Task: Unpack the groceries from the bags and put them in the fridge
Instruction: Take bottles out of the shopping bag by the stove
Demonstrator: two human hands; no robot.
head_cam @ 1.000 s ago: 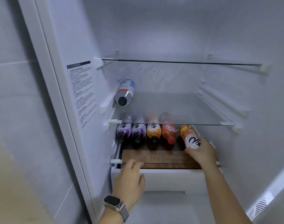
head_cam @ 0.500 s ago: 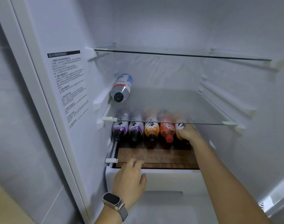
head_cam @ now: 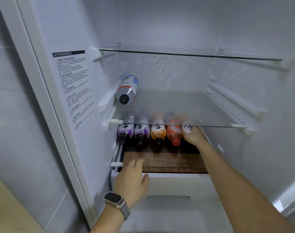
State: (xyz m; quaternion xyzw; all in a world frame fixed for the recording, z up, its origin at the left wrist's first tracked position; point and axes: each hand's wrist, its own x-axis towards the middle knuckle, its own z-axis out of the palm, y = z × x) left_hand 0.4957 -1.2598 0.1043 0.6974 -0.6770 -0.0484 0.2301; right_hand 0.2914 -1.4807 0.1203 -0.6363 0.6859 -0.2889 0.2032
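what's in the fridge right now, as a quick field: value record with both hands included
place: open fridge
middle glass shelf: one white bottle lying on its side at the left
lower shelf: five bottles lying side by side, caps forward: two purple, one orange, one red-capped, one under the right hand
right hand: grips the fifth bottle at the row's right end
left hand: rests on the lower shelf's front edge, smartwatch on wrist

Bare forearms, mesh-band smartwatch (head_cam: 115, 201) on left wrist
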